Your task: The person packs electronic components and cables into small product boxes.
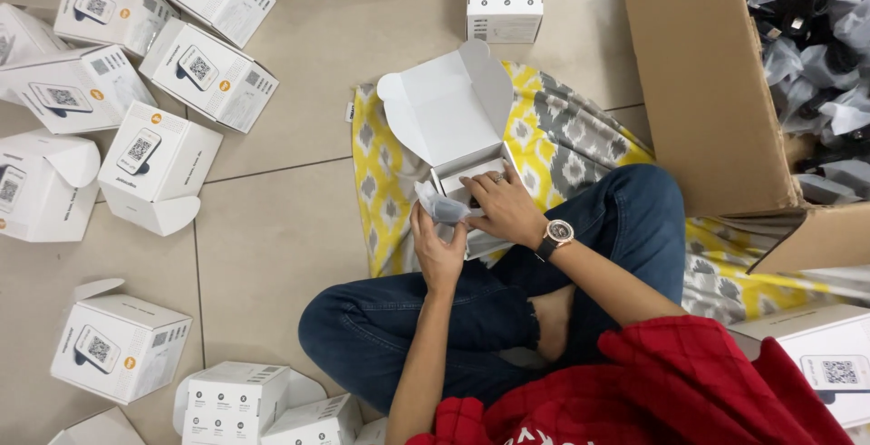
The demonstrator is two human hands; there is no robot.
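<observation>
White open box (450, 128), with its lid flaps standing up, is sitting on the yellow and grey patterned cloth (385, 182) just ahead of the person's crossed legs, and this head view is the only one I am getting. From where I am standing, the risk is in the small clear plastic bag (441, 203): it is bunching up at the mouth of the box, and if it is being pressed in crumpled it could snag on the inner edge or keep the flaps from closing flat, I would judge. The box itself is light and resting on soft cloth, so a firm push could tip it or slide it.

The left hand (437, 250) is gripping the bag's lower end, fingers curled round it. The right hand (506, 209) is lying palm-down over the box's near compartment, fingertips pressing inside; whether it is pinching anything there I cannot tell. Both hands are touching or right at the box's near edge.
</observation>
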